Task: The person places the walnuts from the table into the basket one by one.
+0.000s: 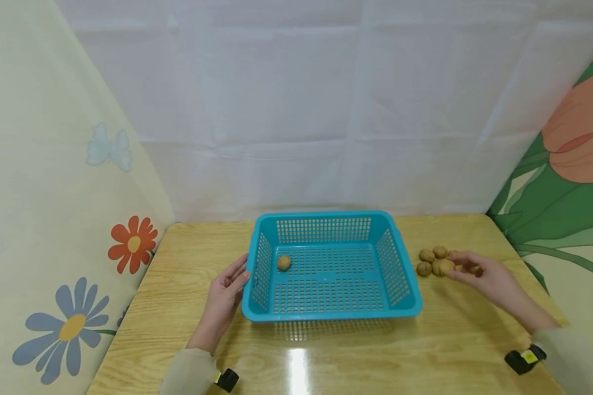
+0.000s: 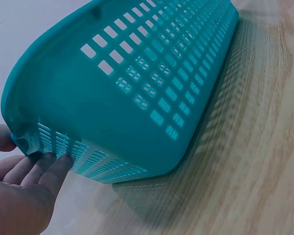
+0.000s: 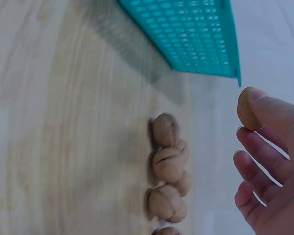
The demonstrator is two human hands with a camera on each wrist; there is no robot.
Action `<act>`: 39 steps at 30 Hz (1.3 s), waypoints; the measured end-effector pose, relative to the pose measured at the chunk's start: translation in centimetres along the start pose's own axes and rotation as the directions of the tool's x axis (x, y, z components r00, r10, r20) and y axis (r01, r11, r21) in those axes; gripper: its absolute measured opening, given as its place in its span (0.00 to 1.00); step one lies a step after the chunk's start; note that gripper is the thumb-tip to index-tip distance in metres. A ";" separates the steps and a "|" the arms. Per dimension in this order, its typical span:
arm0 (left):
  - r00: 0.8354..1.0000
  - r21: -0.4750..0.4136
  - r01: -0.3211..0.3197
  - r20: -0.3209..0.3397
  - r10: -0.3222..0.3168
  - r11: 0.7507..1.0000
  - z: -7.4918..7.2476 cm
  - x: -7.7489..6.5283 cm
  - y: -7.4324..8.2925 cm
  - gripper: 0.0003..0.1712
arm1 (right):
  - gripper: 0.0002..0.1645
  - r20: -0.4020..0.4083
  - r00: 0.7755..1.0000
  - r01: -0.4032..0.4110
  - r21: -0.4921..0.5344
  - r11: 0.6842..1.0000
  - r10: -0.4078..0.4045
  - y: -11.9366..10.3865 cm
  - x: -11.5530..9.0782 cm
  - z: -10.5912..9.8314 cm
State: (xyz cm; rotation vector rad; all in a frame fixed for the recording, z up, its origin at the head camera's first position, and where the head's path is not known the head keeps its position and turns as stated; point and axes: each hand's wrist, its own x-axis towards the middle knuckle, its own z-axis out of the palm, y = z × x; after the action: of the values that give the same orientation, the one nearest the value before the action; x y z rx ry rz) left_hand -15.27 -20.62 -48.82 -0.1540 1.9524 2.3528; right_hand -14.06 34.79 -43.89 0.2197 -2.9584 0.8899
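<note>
A blue-green plastic basket [image 1: 332, 316] with slotted walls stands on the wooden table. My left hand [image 1: 223, 293] grips its left rim, the thumb on top and the fingers against the outer wall [image 2: 54, 88]. One walnut [image 1: 284, 263] lies inside on the basket floor, toward the left. To the right of the basket, my right hand [image 1: 489, 280] pinches another walnut [image 3: 247, 108] between thumb and index finger, the other fingers spread loosely. The held walnut is above a group of walnuts [image 3: 167, 164] on the table, partly hidden behind the hand in the head view.
The wood-grain table [image 1: 356, 362] ends at a white cloth backdrop [image 1: 286, 109]. Flower-printed panels flank it, on the left [image 1: 54, 219] and on the right [image 1: 573, 219]. Each wrist carries a small black camera.
</note>
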 end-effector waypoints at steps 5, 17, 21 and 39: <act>1.000 0.002 0.003 0.004 -0.003 1.000 0.0 -0.1 0.2 0.30 | 0.27 0.029 0.999 0.024 0.051 0.998 -0.025 -2.2 1.2 -0.3; 1.000 -0.017 0.003 0.003 -0.003 1.000 0.1 0.0 0.1 0.30 | 0.26 0.097 0.988 0.108 0.096 0.990 -0.117 -7.3 5.4 1.0; 1.000 -0.015 0.001 0.002 -0.001 1.000 0.1 0.1 0.1 0.30 | 0.26 0.125 0.979 0.148 0.112 0.983 -0.162 -8.8 6.8 1.7; 1.000 0.004 0.006 -0.002 -0.006 1.000 0.0 -0.2 0.2 0.30 | 0.20 0.208 0.910 0.314 0.218 0.924 -0.358 -15.4 12.6 7.7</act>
State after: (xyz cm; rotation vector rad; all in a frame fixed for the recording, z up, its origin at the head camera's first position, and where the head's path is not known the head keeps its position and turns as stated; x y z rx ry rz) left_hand -15.14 -20.67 -48.60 -0.1613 1.9549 2.3457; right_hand -24.28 16.27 -40.90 0.8818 -2.9055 1.1488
